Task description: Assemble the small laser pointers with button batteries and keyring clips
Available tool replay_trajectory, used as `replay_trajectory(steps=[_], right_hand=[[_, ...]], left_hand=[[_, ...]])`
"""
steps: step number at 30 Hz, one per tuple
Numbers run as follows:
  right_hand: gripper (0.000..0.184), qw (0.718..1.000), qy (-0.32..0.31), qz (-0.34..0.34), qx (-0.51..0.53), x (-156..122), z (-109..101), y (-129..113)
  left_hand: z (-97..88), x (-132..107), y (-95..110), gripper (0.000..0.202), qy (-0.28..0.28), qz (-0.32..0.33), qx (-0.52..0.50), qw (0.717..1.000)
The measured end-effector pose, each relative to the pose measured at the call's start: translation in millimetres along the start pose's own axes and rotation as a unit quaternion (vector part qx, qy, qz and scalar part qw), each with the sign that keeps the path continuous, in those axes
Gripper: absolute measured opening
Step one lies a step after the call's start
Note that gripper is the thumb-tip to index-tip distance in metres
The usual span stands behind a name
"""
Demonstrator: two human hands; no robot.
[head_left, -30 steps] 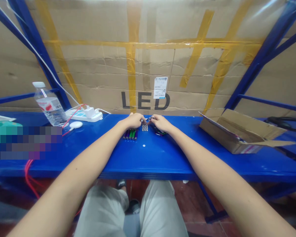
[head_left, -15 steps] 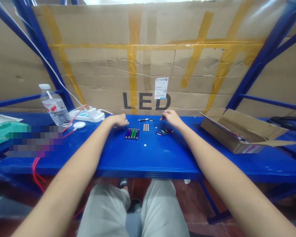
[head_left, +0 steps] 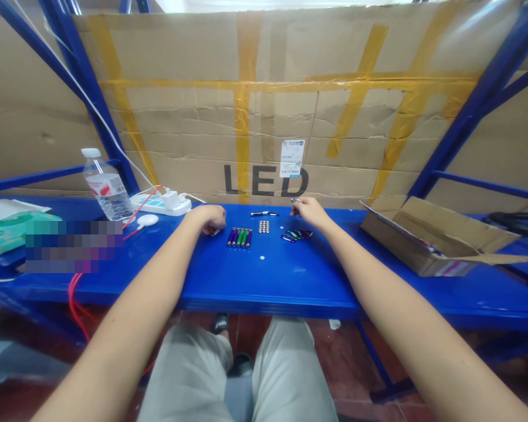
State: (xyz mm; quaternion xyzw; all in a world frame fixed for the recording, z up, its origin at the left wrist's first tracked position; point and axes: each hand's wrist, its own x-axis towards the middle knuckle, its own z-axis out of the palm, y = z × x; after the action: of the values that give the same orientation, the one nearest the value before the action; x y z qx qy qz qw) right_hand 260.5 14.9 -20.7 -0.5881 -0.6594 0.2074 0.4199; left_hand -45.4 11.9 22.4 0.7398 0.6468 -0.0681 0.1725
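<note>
My left hand (head_left: 212, 219) is curled with its fingers pointing down, left of a row of purple and green metal tubes (head_left: 240, 237). Something small and shiny shows under its fingertips, too small to name. Farther right, my right hand (head_left: 308, 212) pinches a small silvery piece (head_left: 295, 200) above the table's back part. Between the hands lie a black-and-silver penlight-like stick (head_left: 264, 214) and a block of small button cells (head_left: 264, 227). Several coloured carabiners (head_left: 295, 235) rest just below my right hand.
A blue table (head_left: 273, 284) stands against a large cardboard box (head_left: 193, 129). On the left are a water bottle (head_left: 109, 186), a white power strip (head_left: 161, 204), a round white plug-like piece (head_left: 148, 220) and red cables (head_left: 74, 293). At right sits an open carton (head_left: 396, 243).
My left hand has drawn back a little toward the left and down, its fingers curling over a small shiny thing. My right hand stays almost in place. The whole view has shifted slightly.
</note>
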Motion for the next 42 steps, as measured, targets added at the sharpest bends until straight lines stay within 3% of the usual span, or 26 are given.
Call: replay_trajectory(steps=[14, 30, 36, 42], right_hand=[[0.027, 1.000, -0.011, -0.001, -0.014, -2, 0, -2], [0.028, 0.999, -0.028, 0.008, -0.027, -7, -2, -8], [0.026, 0.999, -0.037, 0.006, -0.026, -9, -1, -11], [0.027, 0.999, -0.046, -0.001, 0.000, -11, 1, -12]], left_hand=[[2.3, -5, 8, 0.010, -0.078, 0.020, -0.109, 0.991], [4.1, -8, 11, 0.009, -0.081, 0.026, -0.135, 0.987], [5.0, -10, 13, 0.012, -0.057, 0.003, -0.158, 0.986], [5.6, -2, 7, 0.013, -0.044, 0.019, -0.170, 0.984]])
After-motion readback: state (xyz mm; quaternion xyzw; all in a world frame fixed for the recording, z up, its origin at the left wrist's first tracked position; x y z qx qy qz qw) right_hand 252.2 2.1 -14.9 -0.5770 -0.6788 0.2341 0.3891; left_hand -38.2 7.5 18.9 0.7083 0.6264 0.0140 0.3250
